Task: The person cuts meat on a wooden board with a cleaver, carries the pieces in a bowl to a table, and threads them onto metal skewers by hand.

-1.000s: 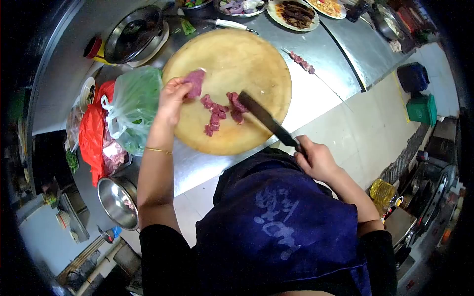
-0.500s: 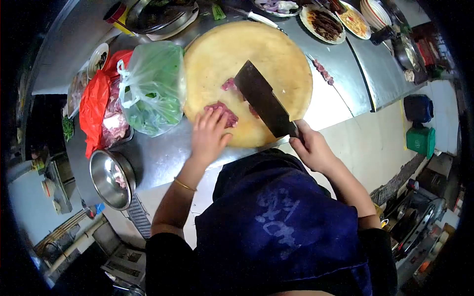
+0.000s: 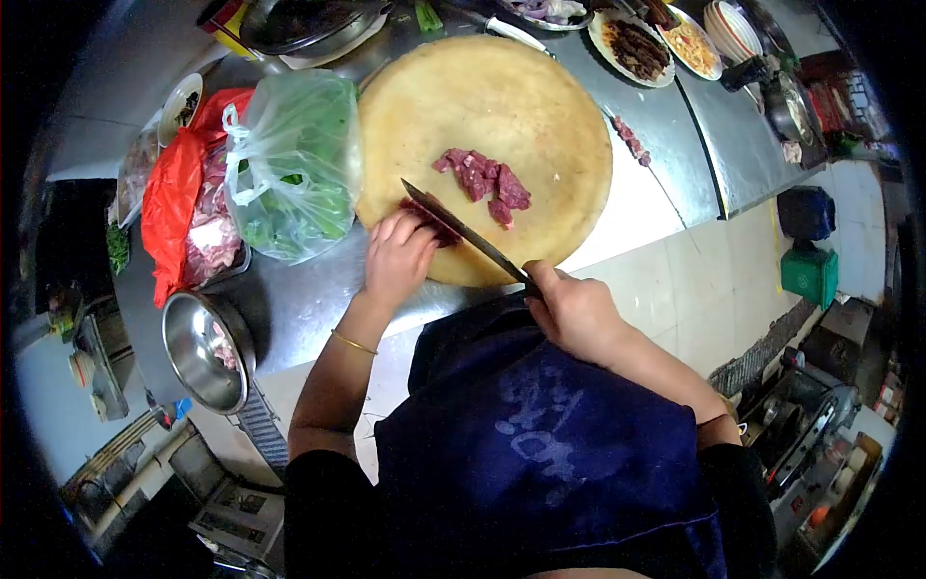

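Note:
On the round wooden chopping board, my left hand presses a piece of raw red meat down near the front left rim, fingers curled over it. My right hand is wrapped round the handle of a cleaver. The blade is on edge, slanting from the handle up to the left, right beside my left fingertips and against the meat. It hides part of that piece. Several cut chunks of red meat lie beyond the blade, near the middle of the board.
Left of the board sit a clear bag of green vegetables, a red plastic bag with raw meat, and a steel bowl at the counter edge. A white-handled knife, plates of food and a meat skewer lie behind and right.
The cleaver has moved left and turned from lying flat to on edge, now against the meat by my left hand. Chunks that it partly covered now show fully on the board.

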A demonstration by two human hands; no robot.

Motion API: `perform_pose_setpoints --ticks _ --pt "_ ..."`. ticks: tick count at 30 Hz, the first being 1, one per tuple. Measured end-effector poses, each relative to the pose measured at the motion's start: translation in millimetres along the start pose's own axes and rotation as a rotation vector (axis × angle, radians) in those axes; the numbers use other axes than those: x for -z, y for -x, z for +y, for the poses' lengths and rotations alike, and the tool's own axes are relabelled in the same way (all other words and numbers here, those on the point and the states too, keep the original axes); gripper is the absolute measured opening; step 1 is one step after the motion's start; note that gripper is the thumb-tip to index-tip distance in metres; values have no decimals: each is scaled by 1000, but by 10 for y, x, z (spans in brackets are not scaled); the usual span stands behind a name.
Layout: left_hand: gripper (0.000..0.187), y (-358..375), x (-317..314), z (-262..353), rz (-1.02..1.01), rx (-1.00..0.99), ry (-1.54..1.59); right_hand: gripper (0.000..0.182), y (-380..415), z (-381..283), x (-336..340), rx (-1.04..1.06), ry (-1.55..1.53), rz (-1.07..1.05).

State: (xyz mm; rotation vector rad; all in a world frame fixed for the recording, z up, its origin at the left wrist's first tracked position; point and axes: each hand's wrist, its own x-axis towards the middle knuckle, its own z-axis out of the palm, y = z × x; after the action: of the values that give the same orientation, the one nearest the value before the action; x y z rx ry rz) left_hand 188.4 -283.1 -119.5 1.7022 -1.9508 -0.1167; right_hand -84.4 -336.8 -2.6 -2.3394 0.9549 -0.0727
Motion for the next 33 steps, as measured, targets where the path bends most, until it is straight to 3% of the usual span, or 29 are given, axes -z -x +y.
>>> perform_pose_setpoints --ticks 10,16,22,26,33 --pt "13 2 -39 -73 -73 -40 -52 16 -313 -232 -176 -71 182 -84" --pt "16 -13 -12 -41 -29 -52 -38 24 -762 -178 -410 -13 199 21" --pt "20 14 -14 -11 80 -14 30 28 -82 195 25 -163 -22 -175" --pt "22 51 -74 10 112 67 95 27 39 130 -10 -110 10 -44" --pt "18 132 -127 -54 35 65 -29 21 -62 -162 -49 -32 39 -76"
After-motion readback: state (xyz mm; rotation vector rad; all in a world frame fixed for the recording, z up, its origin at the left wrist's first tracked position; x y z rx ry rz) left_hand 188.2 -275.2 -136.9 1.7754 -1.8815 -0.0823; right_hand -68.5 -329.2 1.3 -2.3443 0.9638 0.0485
